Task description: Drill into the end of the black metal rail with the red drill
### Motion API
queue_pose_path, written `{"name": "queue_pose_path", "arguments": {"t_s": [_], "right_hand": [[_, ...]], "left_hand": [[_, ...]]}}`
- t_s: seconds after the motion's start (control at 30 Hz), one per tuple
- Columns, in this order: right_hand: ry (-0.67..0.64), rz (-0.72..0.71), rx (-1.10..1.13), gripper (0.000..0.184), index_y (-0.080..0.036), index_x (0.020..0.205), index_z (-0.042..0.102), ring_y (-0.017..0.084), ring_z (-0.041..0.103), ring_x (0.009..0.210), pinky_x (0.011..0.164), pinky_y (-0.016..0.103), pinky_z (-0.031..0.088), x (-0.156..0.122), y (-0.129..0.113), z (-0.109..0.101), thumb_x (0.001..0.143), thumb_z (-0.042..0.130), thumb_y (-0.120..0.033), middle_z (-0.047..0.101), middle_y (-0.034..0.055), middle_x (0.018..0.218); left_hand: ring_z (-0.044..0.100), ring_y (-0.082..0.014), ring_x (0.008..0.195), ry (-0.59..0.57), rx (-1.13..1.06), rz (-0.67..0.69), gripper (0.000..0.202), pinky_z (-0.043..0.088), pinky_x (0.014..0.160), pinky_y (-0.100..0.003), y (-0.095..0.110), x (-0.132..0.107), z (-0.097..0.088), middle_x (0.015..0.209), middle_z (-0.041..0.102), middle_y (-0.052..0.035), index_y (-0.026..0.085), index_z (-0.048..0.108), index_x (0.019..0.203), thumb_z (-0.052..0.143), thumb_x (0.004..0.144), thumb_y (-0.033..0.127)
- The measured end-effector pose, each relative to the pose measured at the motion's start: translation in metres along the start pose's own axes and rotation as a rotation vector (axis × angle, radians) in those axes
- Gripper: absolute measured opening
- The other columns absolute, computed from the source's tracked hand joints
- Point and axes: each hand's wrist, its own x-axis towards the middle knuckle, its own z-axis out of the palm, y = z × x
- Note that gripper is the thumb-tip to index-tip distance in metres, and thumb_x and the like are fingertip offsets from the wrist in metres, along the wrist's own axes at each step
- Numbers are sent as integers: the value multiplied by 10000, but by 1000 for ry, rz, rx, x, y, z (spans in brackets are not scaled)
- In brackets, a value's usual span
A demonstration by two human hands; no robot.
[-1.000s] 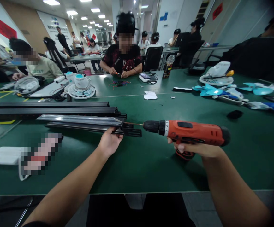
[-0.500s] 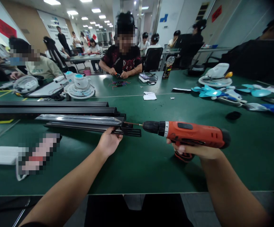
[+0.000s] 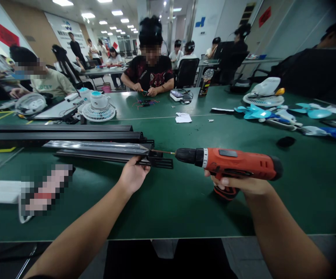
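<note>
My right hand (image 3: 234, 184) is wrapped round the handle of an orange cordless drill (image 3: 240, 162), held level and pointing left. From its black chuck a long thin bit (image 3: 165, 152) reaches to the right end of a dark metal profile (image 3: 98, 147) with a shiny clear covering. Whether the tip is inside the end or only against it, I cannot tell. Near that same end, my left hand (image 3: 134, 174) grips the profile from the front side, its thumb on top and some fingers hidden underneath. A slotted black rail (image 3: 162, 162) lies just below the profile, close to my fingers.
More black profiles (image 3: 60, 136) lie behind, at the left. A blurred pink phone-like thing (image 3: 50, 188) and a white object (image 3: 5, 192) are at the front left. White fan parts (image 3: 98, 110) and blue fan blades (image 3: 255, 112) stand farther back. A person (image 3: 150, 69) sits opposite, handling wires.
Almost nothing differs. The drill and both hands keep their places, with the bit still at the profile's end; the person opposite has raised their head slightly.
</note>
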Motion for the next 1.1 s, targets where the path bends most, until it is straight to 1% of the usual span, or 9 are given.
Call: {"name": "queue_pose_path", "arguments": {"t_s": [0.17,0.27,0.37,0.53,0.6,0.7,0.9,1.03,1.1], "right_hand": [[-20,17,3,330,-238,1224,879,152,664,593,594,307,657,1,0,-2,1005,934,-478,750,5,770],[-33,60,3,335,-227,1203,874,148,679,585,569,285,647,2,-1,-2,1006,931,-492,765,15,776],[-19,100,1,309,-238,1179,871,150,690,596,568,274,652,3,-3,-3,1004,935,-484,755,9,767],[-17,113,-21,268,-246,1184,878,135,701,629,578,263,667,2,-6,-1,1005,936,-436,816,43,931],[7,107,-33,256,-249,1172,878,136,703,632,577,264,674,1,-7,0,1000,939,-429,824,46,950],[33,118,-53,253,-254,1162,878,142,701,627,576,278,685,1,-8,2,1008,929,-448,823,46,931],[30,136,-55,238,-263,1147,891,145,694,625,590,282,684,1,-9,4,1025,916,-466,781,27,841],[44,129,-47,203,-284,1146,892,139,697,638,599,288,693,0,-7,4,1022,921,-442,823,45,952],[46,128,-47,194,-291,1146,892,137,699,639,599,284,695,0,-6,4,1017,926,-432,834,45,976]], "left_hand": [[640,-153,738,-12,4,7,151,515,635,-276,0,2,-2,949,772,-62,206,743,1023,650,971,99],[635,-151,732,-7,-3,7,153,511,627,-274,0,1,-2,941,770,-60,203,743,1021,638,977,99],[624,-148,717,-2,-13,-2,155,505,622,-274,0,0,-1,931,762,-59,193,744,1013,624,991,98],[615,-143,710,27,-13,-14,167,498,610,-266,0,-1,3,947,767,-66,181,749,1006,601,1011,103],[600,-140,700,29,-5,-11,172,493,601,-263,0,-1,4,933,763,-63,181,745,995,591,1019,107],[591,-137,695,36,-1,-8,177,490,598,-257,0,-1,4,917,757,-59,184,741,991,583,1030,113],[612,-152,718,17,-4,-15,148,499,618,-270,1,1,1,903,751,-57,200,747,1001,632,996,108],[617,-148,726,22,-21,-18,164,496,626,-271,1,1,1,937,763,-67,179,756,1010,609,1019,107],[615,-151,730,17,-25,-17,170,490,628,-275,0,1,1,958,772,-69,181,764,1032,611,1020,107]]}}
